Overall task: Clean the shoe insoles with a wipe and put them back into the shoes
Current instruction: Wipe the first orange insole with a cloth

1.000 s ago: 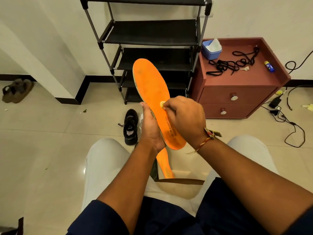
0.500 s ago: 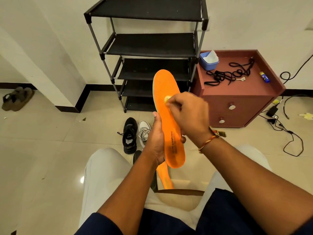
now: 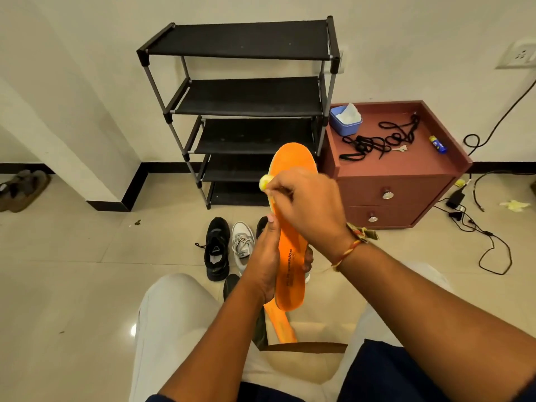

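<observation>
My left hand [image 3: 265, 261] grips an orange insole [image 3: 290, 274] by its lower half and holds it upright in front of me. My right hand [image 3: 307, 207] pinches a small yellowish wipe [image 3: 266, 181] against the insole's left edge near the toe end. A second orange insole [image 3: 281, 326] lies below, between my knees, partly hidden by my left arm. On the floor stand a black shoe [image 3: 217, 248] and a white shoe [image 3: 243, 245]; another dark shoe [image 3: 262, 224] peeks out behind my left hand.
A black shoe rack [image 3: 246, 97] stands against the wall. Right of it is a red-brown drawer cabinet [image 3: 391, 181] with a blue tub of wipes [image 3: 345, 120], black laces [image 3: 377, 140] and a small tube. Cables [image 3: 478, 236] trail on the floor right; sandals [image 3: 20, 190] lie far left.
My right hand has slid the wipe up the insole toward the toe and over to its left edge. The insole has turned more edge-on. My view has tilted, showing more of the rack.
</observation>
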